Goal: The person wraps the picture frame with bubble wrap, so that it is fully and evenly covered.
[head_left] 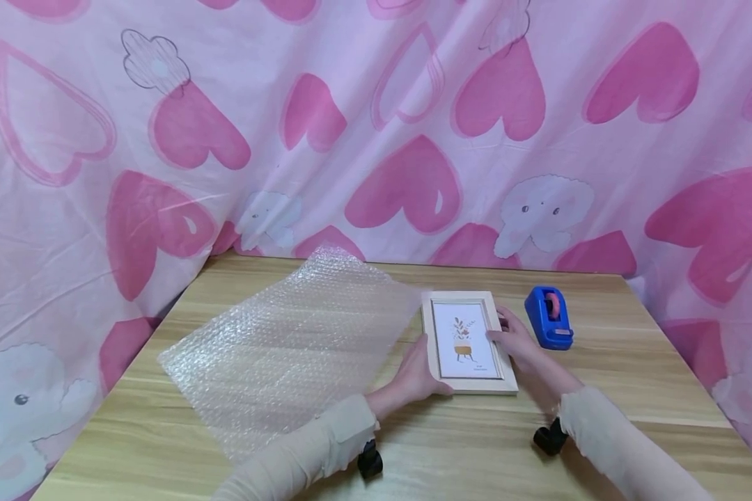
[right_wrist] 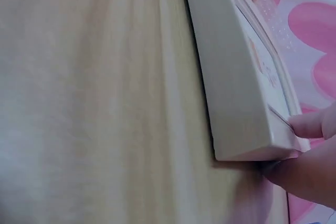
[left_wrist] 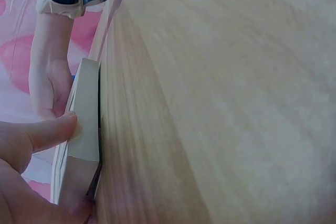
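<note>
Wooden and pale, one worktop (head_left: 601,417) carries everything. One picture frame (head_left: 467,341) lies flat on it, near the front, between two hands. One sheet of bubble wrap (head_left: 288,348) lies just to the left of the frame, and its edge touches the frame's left side. One blue tape holder (head_left: 548,317) sits just right of the frame.

Both hands hold the frame. One left hand (head_left: 416,376) grips the frame's left edge with its thumb on top and its fingers curled under. One right hand (head_left: 515,341) grips the right edge the same way.

Fingers under the frame are mostly hidden. Both wrist views are blurry and show only a side of the frame. Behind hangs one pink cloth (head_left: 376,125) with hearts.
</note>
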The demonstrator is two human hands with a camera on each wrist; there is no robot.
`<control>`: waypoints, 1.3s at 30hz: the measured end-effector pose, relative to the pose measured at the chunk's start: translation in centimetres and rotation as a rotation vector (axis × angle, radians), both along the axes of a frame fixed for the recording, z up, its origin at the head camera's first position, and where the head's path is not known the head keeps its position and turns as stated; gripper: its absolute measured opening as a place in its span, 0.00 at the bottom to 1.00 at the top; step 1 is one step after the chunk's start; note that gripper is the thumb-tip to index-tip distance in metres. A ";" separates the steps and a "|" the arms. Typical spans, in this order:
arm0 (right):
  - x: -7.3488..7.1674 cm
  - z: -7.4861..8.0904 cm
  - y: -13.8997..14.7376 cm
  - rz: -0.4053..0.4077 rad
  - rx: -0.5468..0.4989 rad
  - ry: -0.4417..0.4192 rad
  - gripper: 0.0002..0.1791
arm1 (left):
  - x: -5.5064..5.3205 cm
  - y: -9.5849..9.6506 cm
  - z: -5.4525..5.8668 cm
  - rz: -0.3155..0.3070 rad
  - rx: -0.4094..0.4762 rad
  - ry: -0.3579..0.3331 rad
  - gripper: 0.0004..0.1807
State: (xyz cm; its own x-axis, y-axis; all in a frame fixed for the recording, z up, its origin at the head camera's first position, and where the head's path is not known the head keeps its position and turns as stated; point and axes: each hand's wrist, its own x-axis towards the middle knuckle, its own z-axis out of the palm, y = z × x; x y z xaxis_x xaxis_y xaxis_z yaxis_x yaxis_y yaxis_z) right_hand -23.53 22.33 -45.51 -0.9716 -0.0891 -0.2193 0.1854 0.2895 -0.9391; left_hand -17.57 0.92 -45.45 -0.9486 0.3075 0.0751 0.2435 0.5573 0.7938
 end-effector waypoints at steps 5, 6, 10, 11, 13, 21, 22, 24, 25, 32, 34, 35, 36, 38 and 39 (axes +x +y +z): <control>0.4 -0.3 0.2 -0.066 -0.102 -0.002 0.36 | -0.1 0.1 0.0 -0.004 0.036 -0.011 0.55; 0.5 -0.3 0.2 -0.073 -0.113 -0.004 0.36 | -0.1 0.2 -0.1 -0.009 0.039 -0.007 0.56; 1.1 0.0 0.3 -0.082 -0.137 -0.007 0.36 | 0.2 0.4 -0.2 -0.006 0.045 -0.024 0.57; 1.2 0.1 0.4 -0.084 -0.138 -0.007 0.36 | 0.3 0.5 -0.2 -0.002 0.045 -0.032 0.57; 1.5 0.3 0.4 -0.087 -0.146 -0.001 0.37 | 0.4 0.5 -0.1 0.002 0.044 -0.037 0.58; 2.2 2.0 0.9 -0.079 -0.141 0.047 0.36 | 0.7 0.9 1.3 -0.023 0.057 0.010 0.60; 2.2 2.4 1.0 -0.077 -0.139 0.055 0.36 | 0.8 0.9 1.6 -0.033 0.066 0.027 0.60; 2.2 3.0 1.0 -0.070 -0.132 0.074 0.36 | 0.8 0.8 2.3 -0.045 0.072 0.065 0.61; 2.2 3.4 1.1 -0.067 -0.131 0.081 0.36 | 0.8 0.7 2.7 -0.053 0.080 0.078 0.61; 2.1 5.3 0.5 -0.054 -0.187 0.093 0.37 | 0.3 -0.2 4.4 -0.083 0.156 0.061 0.64; 1.9 5.6 0.0 -0.064 -0.189 0.088 0.37 | 0.2 -0.7 4.6 -0.089 0.189 0.031 0.64; 1.9 5.8 -0.2 -0.064 -0.187 0.086 0.37 | 0.1 -1.0 4.8 -0.094 0.203 0.020 0.64; 1.8 5.9 -0.5 -0.068 -0.182 0.084 0.37 | 0.0 -1.4 5.0 -0.095 0.209 0.010 0.64; 1.8 6.0 -1.1 -0.065 -0.174 0.079 0.37 | -0.1 -2.3 5.4 -0.098 0.201 -0.004 0.63; 1.7 6.0 -1.3 -0.055 -0.171 0.079 0.37 | -0.1 -2.8 5.7 -0.098 0.191 -0.010 0.62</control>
State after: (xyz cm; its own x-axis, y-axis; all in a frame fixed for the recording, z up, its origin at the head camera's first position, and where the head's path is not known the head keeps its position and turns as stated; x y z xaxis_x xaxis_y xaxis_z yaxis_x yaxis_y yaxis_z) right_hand -21.80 21.04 -39.49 -0.9895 -0.0651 -0.1287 0.1206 0.1159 -0.9859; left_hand -17.66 -1.92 -39.79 -0.9160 0.3790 0.1312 0.2802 0.3707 0.8855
